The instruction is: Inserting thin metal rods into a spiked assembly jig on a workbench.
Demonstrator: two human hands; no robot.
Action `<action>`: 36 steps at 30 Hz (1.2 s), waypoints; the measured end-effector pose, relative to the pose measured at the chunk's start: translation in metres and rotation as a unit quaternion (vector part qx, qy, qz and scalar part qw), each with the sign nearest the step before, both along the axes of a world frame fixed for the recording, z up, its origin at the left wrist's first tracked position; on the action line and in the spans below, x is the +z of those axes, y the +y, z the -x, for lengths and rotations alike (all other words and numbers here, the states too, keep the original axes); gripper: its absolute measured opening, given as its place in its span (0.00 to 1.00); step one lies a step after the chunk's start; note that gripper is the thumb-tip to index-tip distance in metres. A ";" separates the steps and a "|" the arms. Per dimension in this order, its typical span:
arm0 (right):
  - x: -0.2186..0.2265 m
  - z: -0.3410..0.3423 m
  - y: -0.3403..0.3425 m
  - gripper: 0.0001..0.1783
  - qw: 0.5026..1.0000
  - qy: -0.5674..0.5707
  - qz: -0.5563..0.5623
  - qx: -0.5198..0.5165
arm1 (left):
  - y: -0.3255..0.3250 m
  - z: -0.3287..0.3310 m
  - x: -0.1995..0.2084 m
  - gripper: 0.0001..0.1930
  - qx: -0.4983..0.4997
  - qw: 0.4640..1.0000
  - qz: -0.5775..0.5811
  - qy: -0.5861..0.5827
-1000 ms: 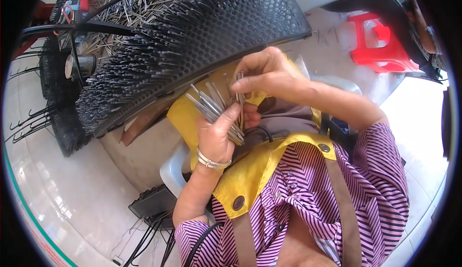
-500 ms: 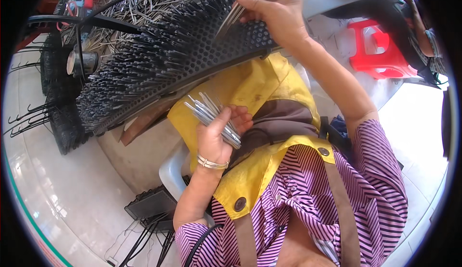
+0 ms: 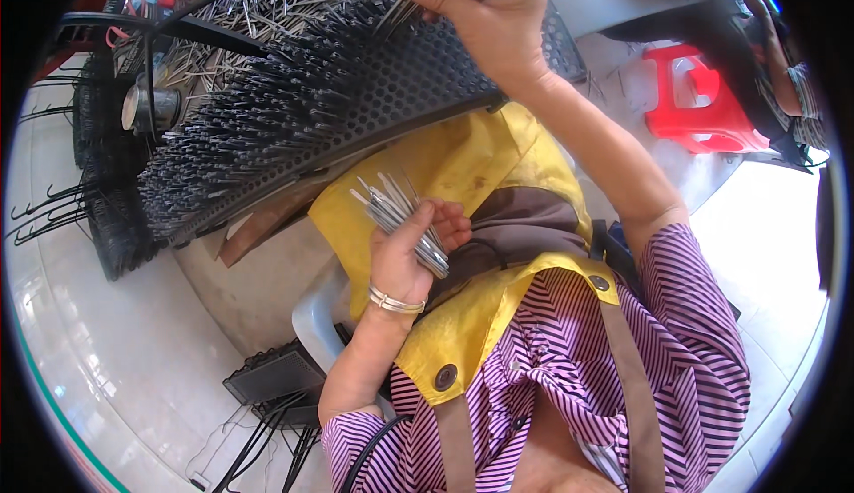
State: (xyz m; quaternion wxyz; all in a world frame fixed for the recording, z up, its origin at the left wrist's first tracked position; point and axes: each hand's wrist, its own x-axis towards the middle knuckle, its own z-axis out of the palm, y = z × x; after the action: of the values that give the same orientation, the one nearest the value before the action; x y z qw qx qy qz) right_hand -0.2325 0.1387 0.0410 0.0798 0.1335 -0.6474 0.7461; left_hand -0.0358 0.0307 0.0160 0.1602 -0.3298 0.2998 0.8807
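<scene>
My left hand is closed round a bundle of thin silvery metal rods, held over my yellow apron with their tips pointing up and away. At the far side of a black perforated rack, my right hand pinches a few slim metal rods between thumb and fingers. Their lower ends reach down to the rack beside the rows that stand there. Many upright rods fill the rack's holes on the left, while rows of bare holes show toward its right end.
Behind the rack lies a heap of loose metal rods. A black curved bar crosses above the rack's left part. A tin can and black hooked racks stand left. A red plastic stool and another person's arm are at right.
My right hand has shifted a little left and farther away with its rods, nearer the filled rows. The left hand has hardly moved and still grips its bundle.
</scene>
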 end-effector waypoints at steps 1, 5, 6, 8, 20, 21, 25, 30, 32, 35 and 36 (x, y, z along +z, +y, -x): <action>0.002 -0.001 -0.001 0.04 1.000 0.001 0.000 0.001 | -0.001 -0.001 -0.002 0.09 -0.003 1.000 -0.008 -0.002; 0.005 -0.004 -0.003 0.05 0.998 0.026 -0.055 -0.025 | 0.000 -0.002 -0.001 0.09 -0.011 1.000 0.001 -0.002; 0.005 -0.004 -0.003 0.06 0.998 0.028 -0.059 -0.025 | 0.001 -0.002 0.000 0.09 -0.010 1.000 0.001 -0.002; 0.011 -0.007 -0.005 0.04 0.997 0.028 -0.067 -0.032 | 0.002 -0.001 0.002 0.10 -0.007 1.000 0.007 -0.006; -0.006 -0.001 -0.012 0.08 0.960 0.248 -0.119 -0.047 | 0.004 -0.001 0.004 0.10 -0.015 1.000 0.014 -0.014; -0.006 -0.002 -0.013 0.08 0.958 0.254 -0.120 -0.059 | 0.004 -0.001 0.003 0.10 -0.014 1.000 0.014 -0.013; -0.007 -0.008 -0.012 0.06 0.963 0.203 -0.169 -0.060 | 0.003 -0.001 0.002 0.09 -0.014 1.000 0.009 -0.012; -0.012 -0.005 -0.018 0.07 0.944 0.269 -0.175 -0.078 | 0.001 -0.002 0.001 0.09 -0.014 1.000 0.006 -0.015; -0.009 -0.001 -0.022 0.07 0.929 0.308 -0.194 -0.071 | 0.001 -0.003 0.001 0.10 -0.014 1.000 0.005 -0.014; -0.003 0.003 -0.030 0.06 0.909 0.348 -0.222 -0.056 | 0.002 -0.002 0.001 0.10 -0.016 1.000 0.003 -0.010; 0.003 0.001 -0.032 0.06 0.892 0.337 -0.298 -0.039 | 0.001 -0.002 0.002 0.10 -0.015 1.000 0.003 -0.010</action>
State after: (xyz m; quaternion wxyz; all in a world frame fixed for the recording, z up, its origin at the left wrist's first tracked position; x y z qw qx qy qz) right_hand -0.2338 0.1064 0.0438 0.2783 0.3696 -0.7784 0.4242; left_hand -0.0339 0.0320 0.0179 0.1751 -0.3350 0.3059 0.8738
